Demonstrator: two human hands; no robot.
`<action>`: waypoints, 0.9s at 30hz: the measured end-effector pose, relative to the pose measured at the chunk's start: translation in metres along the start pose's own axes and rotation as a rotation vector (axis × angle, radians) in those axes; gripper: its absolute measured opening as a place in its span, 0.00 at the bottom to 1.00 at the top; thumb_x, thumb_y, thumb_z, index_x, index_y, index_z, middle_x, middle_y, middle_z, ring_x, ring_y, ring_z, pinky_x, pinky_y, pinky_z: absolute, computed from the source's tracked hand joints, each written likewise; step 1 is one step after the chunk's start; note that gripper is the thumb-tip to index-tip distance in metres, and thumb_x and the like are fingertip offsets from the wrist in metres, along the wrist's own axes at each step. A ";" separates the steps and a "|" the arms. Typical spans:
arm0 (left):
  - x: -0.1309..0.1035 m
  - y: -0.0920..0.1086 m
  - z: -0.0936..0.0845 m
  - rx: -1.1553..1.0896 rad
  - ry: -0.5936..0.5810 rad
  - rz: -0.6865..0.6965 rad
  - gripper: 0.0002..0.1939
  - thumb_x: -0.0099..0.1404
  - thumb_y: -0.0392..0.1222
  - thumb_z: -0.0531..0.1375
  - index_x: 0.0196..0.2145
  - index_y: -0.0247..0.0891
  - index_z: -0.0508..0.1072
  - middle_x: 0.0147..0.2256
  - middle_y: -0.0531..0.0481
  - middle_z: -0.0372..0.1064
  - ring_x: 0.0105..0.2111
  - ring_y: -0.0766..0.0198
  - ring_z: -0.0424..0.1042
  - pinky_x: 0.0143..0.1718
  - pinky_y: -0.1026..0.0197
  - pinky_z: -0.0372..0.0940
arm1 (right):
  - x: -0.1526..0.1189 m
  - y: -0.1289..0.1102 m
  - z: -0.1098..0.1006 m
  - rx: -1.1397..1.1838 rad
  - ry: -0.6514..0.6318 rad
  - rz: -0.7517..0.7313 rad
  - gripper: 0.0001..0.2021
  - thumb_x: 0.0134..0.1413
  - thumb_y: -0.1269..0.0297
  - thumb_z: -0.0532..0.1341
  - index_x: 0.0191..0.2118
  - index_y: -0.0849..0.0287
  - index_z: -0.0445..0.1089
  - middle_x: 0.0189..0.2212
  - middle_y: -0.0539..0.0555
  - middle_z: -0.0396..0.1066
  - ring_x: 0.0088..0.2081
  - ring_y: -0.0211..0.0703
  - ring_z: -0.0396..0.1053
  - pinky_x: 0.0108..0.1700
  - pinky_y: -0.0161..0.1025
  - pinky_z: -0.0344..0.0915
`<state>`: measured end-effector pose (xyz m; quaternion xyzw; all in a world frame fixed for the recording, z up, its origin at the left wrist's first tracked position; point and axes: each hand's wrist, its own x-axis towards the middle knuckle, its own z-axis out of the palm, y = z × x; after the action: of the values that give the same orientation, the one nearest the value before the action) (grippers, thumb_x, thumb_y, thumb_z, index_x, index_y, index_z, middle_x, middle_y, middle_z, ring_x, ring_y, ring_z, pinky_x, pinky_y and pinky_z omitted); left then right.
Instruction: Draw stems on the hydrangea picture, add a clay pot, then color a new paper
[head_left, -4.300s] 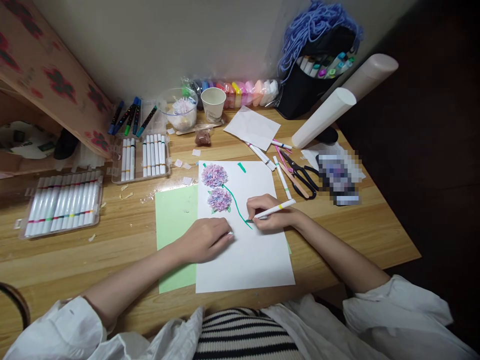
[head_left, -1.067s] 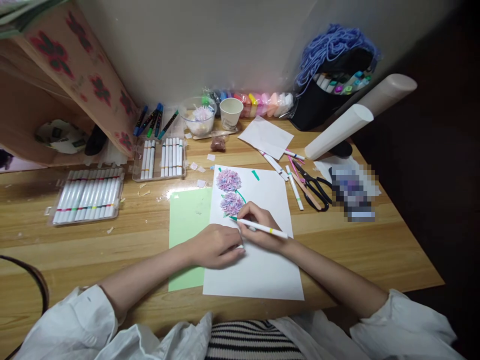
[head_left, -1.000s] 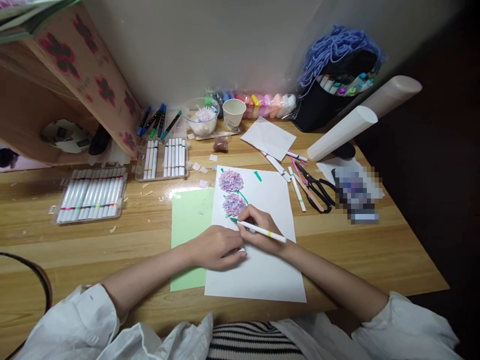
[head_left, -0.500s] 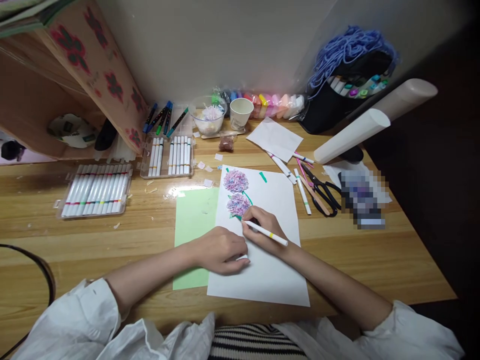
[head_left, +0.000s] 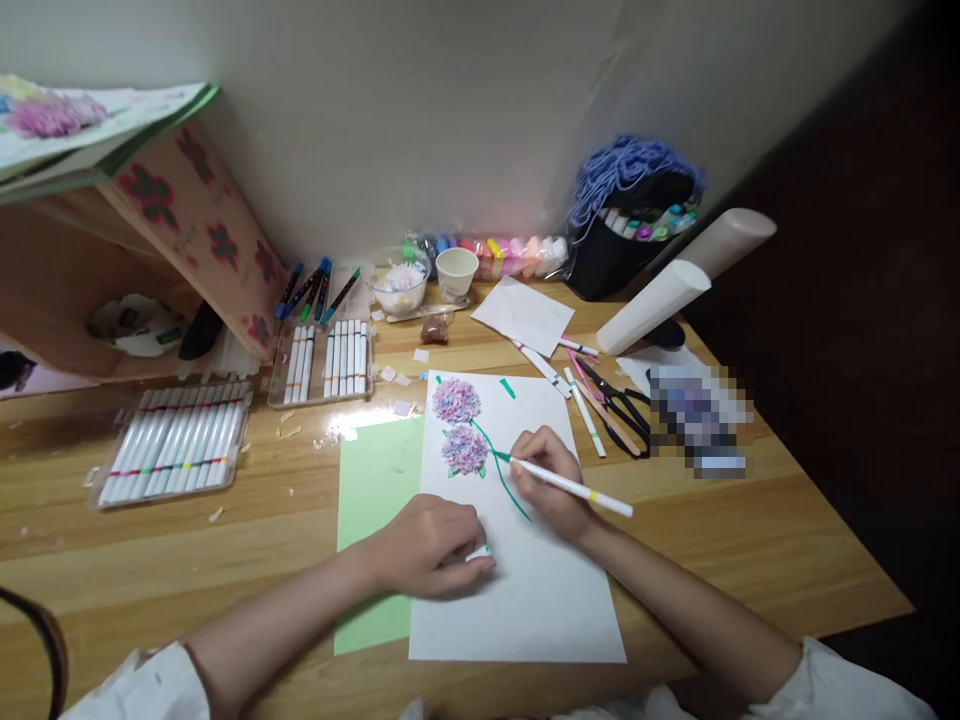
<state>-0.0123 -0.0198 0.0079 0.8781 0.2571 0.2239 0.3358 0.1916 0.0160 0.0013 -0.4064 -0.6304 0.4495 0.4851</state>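
Note:
My right hand (head_left: 551,480) is closed around a white marker (head_left: 574,484) with a green tip and a yellow band. The tip is at a curved green line on the white paper (head_left: 525,615), beside two purple-pink crinkled flowers (head_left: 463,450) with small green leaves. Resting on the paper's left side, my left hand (head_left: 431,545) holds a small white marker cap (head_left: 478,552) with a green end between thumb and fingers. A light green sheet (head_left: 375,470) lies partly under the white paper and my left forearm. A short green mark shows near the paper's top.
Marker cases (head_left: 176,440) sit at the left, below a decorated box (head_left: 202,230). Black scissors (head_left: 626,405) and loose markers lie to the right. A paper cup (head_left: 456,275), a clear bowl (head_left: 401,290) and a black holder (head_left: 615,255) stand at the back beside white rolls (head_left: 652,305).
My right hand has moved right with the marker, away from the lower flower's bottom edge. A long green curved line is now visible. The camera view has tilted up.

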 end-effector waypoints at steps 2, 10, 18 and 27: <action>0.000 -0.001 0.000 -0.019 0.054 -0.054 0.12 0.66 0.46 0.51 0.27 0.38 0.61 0.20 0.55 0.61 0.20 0.69 0.58 0.23 0.65 0.50 | 0.020 0.001 -0.017 -0.033 0.094 0.046 0.04 0.53 0.68 0.58 0.32 0.54 0.60 0.26 0.47 0.61 0.28 0.38 0.61 0.30 0.36 0.57; 0.005 0.001 0.001 0.056 -0.115 -0.169 0.10 0.65 0.45 0.53 0.28 0.39 0.61 0.23 0.55 0.63 0.21 0.68 0.58 0.25 0.65 0.51 | 0.079 0.032 -0.052 -0.207 0.079 0.227 0.02 0.49 0.67 0.54 0.30 0.56 0.63 0.25 0.47 0.63 0.28 0.39 0.62 0.32 0.37 0.57; 0.007 0.003 0.000 0.122 -0.205 -0.190 0.10 0.64 0.45 0.53 0.27 0.39 0.60 0.25 0.54 0.64 0.23 0.67 0.60 0.26 0.64 0.51 | 0.084 0.041 -0.044 -0.232 0.050 0.192 0.01 0.49 0.67 0.56 0.29 0.57 0.63 0.25 0.46 0.65 0.29 0.39 0.63 0.32 0.36 0.57; 0.006 0.002 0.001 0.104 -0.219 -0.204 0.10 0.66 0.47 0.53 0.30 0.40 0.61 0.26 0.54 0.64 0.24 0.66 0.60 0.27 0.64 0.52 | 0.082 0.037 -0.043 -0.257 0.015 0.158 0.02 0.51 0.67 0.57 0.30 0.57 0.65 0.27 0.48 0.69 0.32 0.40 0.66 0.35 0.37 0.59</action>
<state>-0.0070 -0.0181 0.0099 0.8829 0.3179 0.0777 0.3368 0.2203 0.1107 -0.0092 -0.5168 -0.6452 0.3990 0.3969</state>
